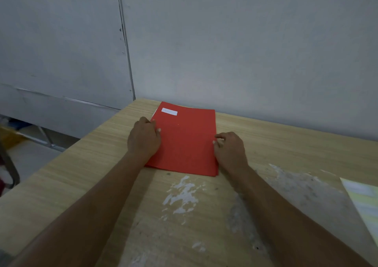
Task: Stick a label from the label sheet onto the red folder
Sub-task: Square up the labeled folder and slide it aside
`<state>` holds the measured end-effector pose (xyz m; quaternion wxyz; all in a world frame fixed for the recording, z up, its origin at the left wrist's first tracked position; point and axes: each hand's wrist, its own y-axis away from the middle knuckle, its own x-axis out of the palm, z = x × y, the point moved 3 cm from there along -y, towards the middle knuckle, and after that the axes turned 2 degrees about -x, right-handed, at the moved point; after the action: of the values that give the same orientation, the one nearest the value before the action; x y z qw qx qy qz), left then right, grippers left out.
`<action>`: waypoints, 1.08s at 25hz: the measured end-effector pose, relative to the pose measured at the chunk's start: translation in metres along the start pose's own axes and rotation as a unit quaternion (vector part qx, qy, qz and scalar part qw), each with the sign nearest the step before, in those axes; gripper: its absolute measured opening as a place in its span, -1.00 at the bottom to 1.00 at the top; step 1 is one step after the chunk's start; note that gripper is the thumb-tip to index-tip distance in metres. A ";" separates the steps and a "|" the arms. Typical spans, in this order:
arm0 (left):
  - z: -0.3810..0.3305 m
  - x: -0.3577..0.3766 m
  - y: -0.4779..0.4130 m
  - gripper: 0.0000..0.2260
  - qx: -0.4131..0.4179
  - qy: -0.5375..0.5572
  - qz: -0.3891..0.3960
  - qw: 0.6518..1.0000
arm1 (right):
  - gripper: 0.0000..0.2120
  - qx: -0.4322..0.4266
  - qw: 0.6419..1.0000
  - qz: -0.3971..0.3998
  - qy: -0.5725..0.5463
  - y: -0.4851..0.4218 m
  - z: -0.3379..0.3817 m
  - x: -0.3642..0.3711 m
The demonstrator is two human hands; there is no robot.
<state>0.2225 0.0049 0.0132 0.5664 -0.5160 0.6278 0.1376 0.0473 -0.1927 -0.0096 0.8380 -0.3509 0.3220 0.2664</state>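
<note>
The red folder (187, 141) lies flat near the far edge of the table, close to the wall. A white label (169, 111) is stuck on its far left corner. My left hand (144, 137) grips the folder's left edge, with the thumb on top of the cover. My right hand (230, 149) holds the folder's right edge with curled fingers. The label sheet (364, 203), pale yellow-green, lies at the right border of the view, partly cut off.
The wooden table (81, 174) has white and grey paint stains in front of the folder. A grey wall (245, 51) rises right behind the table. To the left, past the table's edge, there is floor with metal frames and a yellow object.
</note>
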 end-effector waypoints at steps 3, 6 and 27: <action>-0.036 0.002 0.035 -0.61 0.090 -0.021 0.008 0.996 | -0.63 -0.042 0.994 0.056 0.089 0.026 -0.010 -0.015; -0.086 0.004 0.076 -0.59 0.155 0.021 0.046 0.987 | -0.53 -0.018 0.985 0.101 0.136 0.051 -0.027 -0.027; -0.210 0.031 0.186 -0.56 0.246 0.083 0.195 0.946 | -0.49 0.012 0.978 0.166 0.127 0.132 -0.066 -0.104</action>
<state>-0.0406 -0.0895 -0.0228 0.5838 -0.2378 0.7751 0.0434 -0.1324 -0.1848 -0.0252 0.7387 -0.3137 0.4823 0.3512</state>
